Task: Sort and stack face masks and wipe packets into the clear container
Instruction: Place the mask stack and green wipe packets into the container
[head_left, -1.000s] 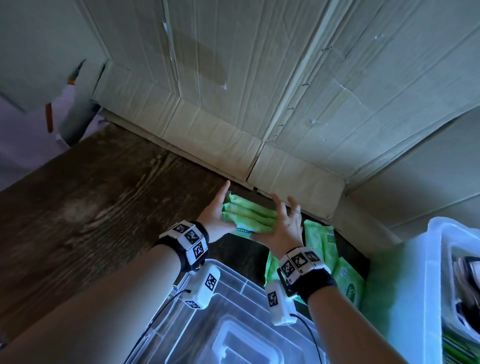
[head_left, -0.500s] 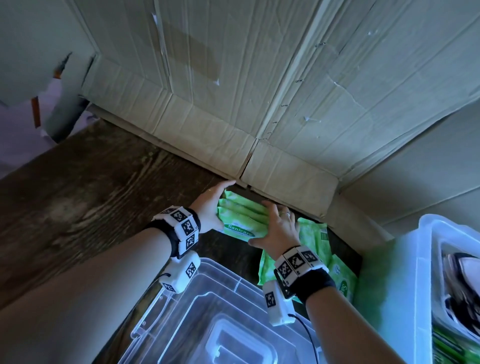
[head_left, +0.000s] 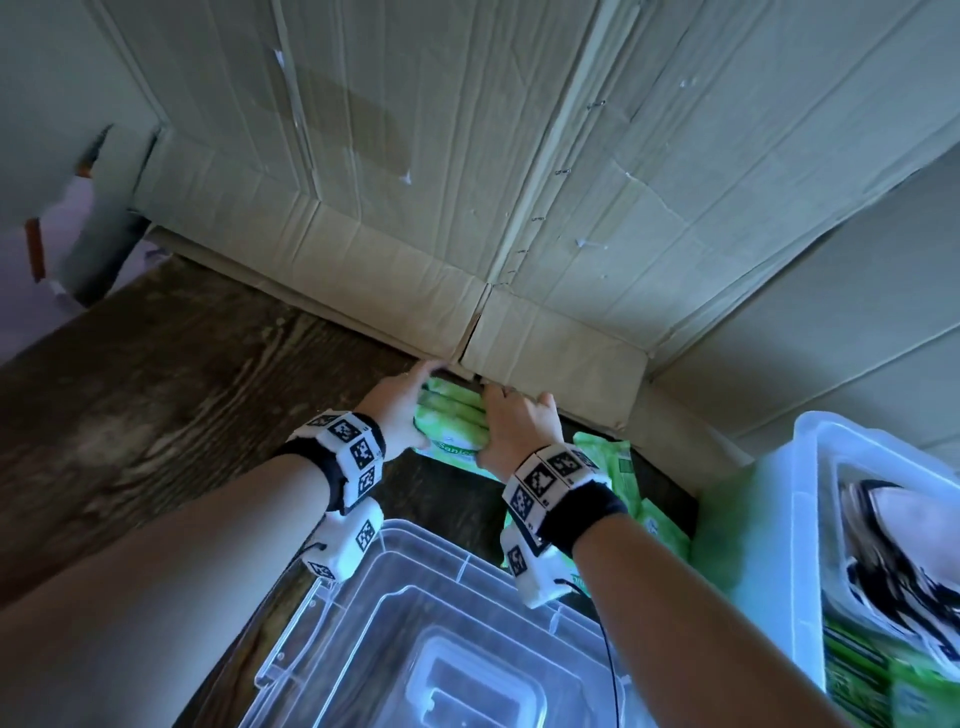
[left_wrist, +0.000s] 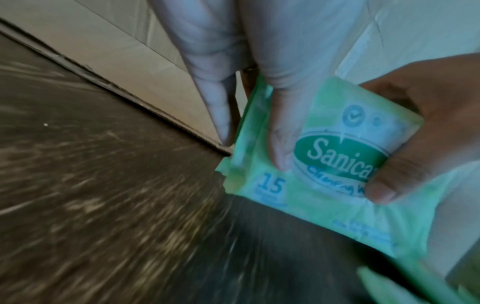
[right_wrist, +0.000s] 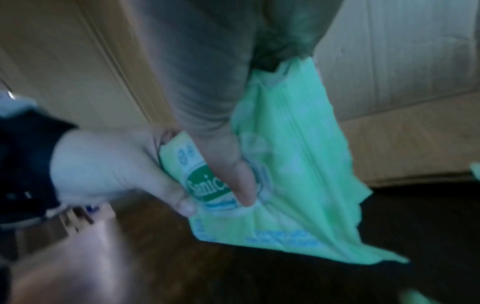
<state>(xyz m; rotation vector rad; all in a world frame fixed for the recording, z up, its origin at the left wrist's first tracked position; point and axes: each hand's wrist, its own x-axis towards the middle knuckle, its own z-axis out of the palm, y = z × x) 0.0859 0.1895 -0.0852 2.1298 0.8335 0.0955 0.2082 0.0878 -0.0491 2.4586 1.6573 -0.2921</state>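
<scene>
A stack of green Sanicare wipe packets (head_left: 451, 415) stands on edge on the dark wooden table (head_left: 171, 415), close to the cardboard wall. My left hand (head_left: 397, 410) grips its left end and my right hand (head_left: 519, 423) grips its right end. In the left wrist view my left hand (left_wrist: 259, 98) lays its thumb on the front packet (left_wrist: 337, 156). In the right wrist view my right hand (right_wrist: 228, 164) presses its thumb on the front packet's label (right_wrist: 205, 185), and the stack (right_wrist: 298, 164) fans out behind. A clear container (head_left: 795, 525) at right holds masks (head_left: 883, 551) and green packets.
More green wipe packets (head_left: 613, 462) lie on the table behind my right wrist. A clear plastic box with a lid (head_left: 415, 649) sits just in front of me, below both forearms. Creased cardboard (head_left: 467, 208) walls off the back and right.
Both hands went from flat against the stack's sides to gripping it. The stack has been pushed together and sits nearer the cardboard wall.
</scene>
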